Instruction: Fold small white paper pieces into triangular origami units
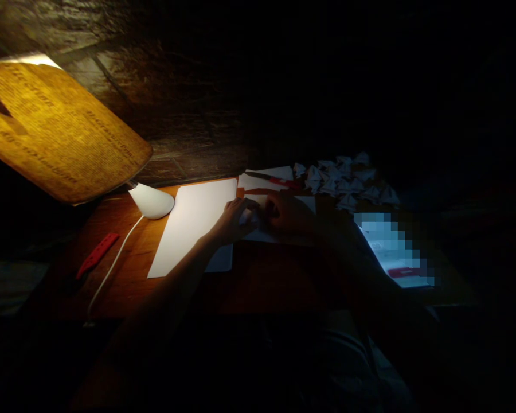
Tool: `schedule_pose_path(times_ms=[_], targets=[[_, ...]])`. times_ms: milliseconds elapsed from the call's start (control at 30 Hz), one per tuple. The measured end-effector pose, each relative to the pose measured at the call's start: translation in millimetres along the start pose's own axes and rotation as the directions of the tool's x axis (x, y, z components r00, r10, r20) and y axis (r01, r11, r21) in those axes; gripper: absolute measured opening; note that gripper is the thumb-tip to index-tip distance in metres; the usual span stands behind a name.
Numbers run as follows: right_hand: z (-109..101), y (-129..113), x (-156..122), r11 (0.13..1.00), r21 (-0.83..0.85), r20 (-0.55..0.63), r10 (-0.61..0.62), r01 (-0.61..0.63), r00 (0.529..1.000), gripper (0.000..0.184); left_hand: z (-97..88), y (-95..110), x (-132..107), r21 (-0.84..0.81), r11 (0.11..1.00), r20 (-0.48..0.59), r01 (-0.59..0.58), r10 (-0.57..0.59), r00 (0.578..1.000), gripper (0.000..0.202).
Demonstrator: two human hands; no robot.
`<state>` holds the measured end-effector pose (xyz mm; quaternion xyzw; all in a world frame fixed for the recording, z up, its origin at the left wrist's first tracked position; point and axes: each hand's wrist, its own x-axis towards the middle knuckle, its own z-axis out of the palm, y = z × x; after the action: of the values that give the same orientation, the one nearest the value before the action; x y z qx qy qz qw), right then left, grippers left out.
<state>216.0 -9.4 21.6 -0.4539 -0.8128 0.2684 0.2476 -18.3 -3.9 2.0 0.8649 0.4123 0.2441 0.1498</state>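
My left hand (235, 219) reaches over the middle of the table, its fingers closed on a small piece of white paper (248, 216). Close beside it, my right hand (287, 211) is curled in deep shadow; what its fingers pinch is too dark to make out. White paper sheets (307, 202) lie under and behind both hands. A larger stack of white sheets (198, 223) is left of my left hand. Beyond my hands, a knife (279, 181) with a red handle and dark blade rests on more paper.
Several small folded paper shapes (339, 178) are heaped at the back right. A lit screen (391, 252) lies near the right edge. On the left stand a lamp base (152, 202) with a printed shade (64, 126), a white cable (114, 267) and a red-handled tool (97, 254).
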Motion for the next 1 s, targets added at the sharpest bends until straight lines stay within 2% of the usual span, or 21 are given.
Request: schedule_pose_path(times_ms=[167, 267, 333, 400, 500, 600, 700, 867, 1000], targets=[[4, 0, 4, 0.963, 0.247, -0.113, -0.082, 0.108, 0.990, 0.028, 0.1, 4, 3, -0.261, 0.965, -0.140, 0.029, -0.068, 0.988, 0.011], [5, -3, 5, 0.933, 0.341, -0.182, -0.052, 0.113, 0.982, 0.031, -1.0, 9, 3, -0.465, 0.883, -0.217, 0.056, -0.176, 0.960, 0.017], [5, -6, 4, 0.923, 0.375, -0.204, -0.003, 0.081, 0.979, 0.022, -1.0, 12, 2, -0.568, 0.820, -0.235, 0.066, -0.238, 0.942, 0.022], [4, -9, 4, 0.922, 0.384, -0.180, 0.019, 0.053, 0.983, 0.015, -0.5, 14, 2, -0.642, 0.762, -0.209, 0.086, -0.281, 0.937, 0.029], [1, -14, 2, 0.929, 0.366, -0.148, 0.005, 0.051, 0.989, 0.014, 0.3, 16, 3, -0.690, 0.718, -0.166, 0.089, -0.278, 0.946, 0.038], [1, -16, 0, 0.932, 0.356, -0.179, -0.004, 0.068, 0.984, 0.015, -0.6, 18, 4, -0.666, 0.743, -0.183, 0.067, -0.250, 0.951, 0.039], [2, -16, -2, 0.914, 0.398, -0.204, 0.008, 0.075, 0.979, 0.016, -3.1, 22, 3, -0.660, 0.744, -0.166, 0.099, -0.273, 0.947, 0.034], [4, -14, -2, 0.855, 0.514, -0.172, 0.031, 0.063, 0.985, 0.033, -4.8, 21, 5, -0.755, 0.643, -0.136, 0.129, -0.346, 0.928, 0.029], [8, -11, 2, 0.876, 0.475, -0.173, -0.002, 0.086, 0.985, 0.030, 1.1, 15, 9, -0.831, 0.551, -0.197, 0.075, -0.418, 0.887, 0.030]])
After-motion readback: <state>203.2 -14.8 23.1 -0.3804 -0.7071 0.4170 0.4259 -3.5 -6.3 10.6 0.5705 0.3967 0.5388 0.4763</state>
